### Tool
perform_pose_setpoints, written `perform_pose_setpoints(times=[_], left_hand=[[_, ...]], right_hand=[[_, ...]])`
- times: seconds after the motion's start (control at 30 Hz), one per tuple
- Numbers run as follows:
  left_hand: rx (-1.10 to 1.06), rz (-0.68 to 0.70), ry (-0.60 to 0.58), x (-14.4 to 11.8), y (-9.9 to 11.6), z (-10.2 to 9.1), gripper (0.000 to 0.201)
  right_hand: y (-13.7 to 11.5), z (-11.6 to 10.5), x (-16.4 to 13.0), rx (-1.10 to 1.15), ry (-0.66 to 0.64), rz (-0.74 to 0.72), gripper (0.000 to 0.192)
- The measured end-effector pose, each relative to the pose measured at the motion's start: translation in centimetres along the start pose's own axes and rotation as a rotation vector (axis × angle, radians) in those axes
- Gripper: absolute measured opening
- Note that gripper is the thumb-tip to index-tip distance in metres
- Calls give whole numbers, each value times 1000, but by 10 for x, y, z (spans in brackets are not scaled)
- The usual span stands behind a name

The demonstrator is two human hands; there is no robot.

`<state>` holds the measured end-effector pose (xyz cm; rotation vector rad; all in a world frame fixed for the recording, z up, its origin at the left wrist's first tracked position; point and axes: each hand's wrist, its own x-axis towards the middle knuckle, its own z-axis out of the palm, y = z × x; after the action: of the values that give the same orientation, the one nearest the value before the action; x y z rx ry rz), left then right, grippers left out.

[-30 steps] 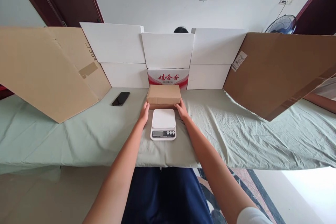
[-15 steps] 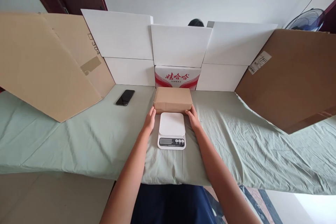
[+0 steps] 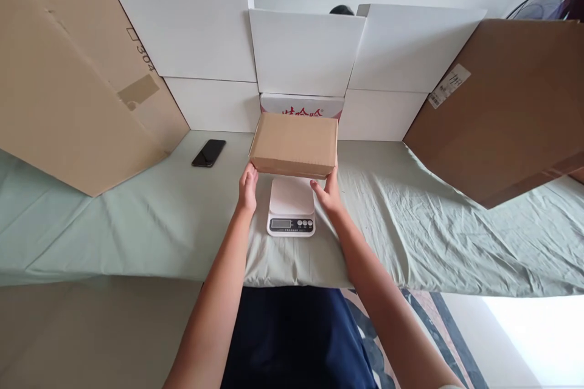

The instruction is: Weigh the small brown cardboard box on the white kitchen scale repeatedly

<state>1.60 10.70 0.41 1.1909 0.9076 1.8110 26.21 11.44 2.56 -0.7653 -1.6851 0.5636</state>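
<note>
Two bare forearms are seen, with no watch, ring or glove worn on the left hand [image 3: 247,187] or the right hand [image 3: 327,193]. Dark navy trousers are worn on the lap. A white sleeve edge is glimpsed at the right upper arm.

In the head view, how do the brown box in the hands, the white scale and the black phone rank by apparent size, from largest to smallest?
1. Brown box, clearly the largest, though it is lifted nearer the camera.
2. White scale.
3. Black phone, smallest; it lies farther away, so its true size is less sure.
</note>
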Motion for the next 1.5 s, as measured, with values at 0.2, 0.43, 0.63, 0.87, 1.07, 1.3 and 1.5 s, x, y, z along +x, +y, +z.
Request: perform_pose_setpoints(times=[0.2,0.43,0.63,0.87,1.07,1.3,1.5], left_hand=[[77,25,-26,-71,23,-13,82],[96,-9,-57,-93,25,-23,81],[93,-69,-58,-87,26,-18,80],[69,-157,8,-83,24,-23,87],[63,-136,8,-83,28,-23,86],[86,-126,4,-84,32,-21,87],[86,-122,10,-84,35,-19,86]], right_hand=[[-39,-10,-52,-8,67,24,97],[-40,-6,-70,60,115,105,93],[-36,-4,-68,82,115,176,88],[-43,-5,-63,101,88,249,75],[-41,-5,-62,131,66,269,71],[-40,-6,-60,145,51,252,68],[-41,-5,-62,183,75,251,72]])
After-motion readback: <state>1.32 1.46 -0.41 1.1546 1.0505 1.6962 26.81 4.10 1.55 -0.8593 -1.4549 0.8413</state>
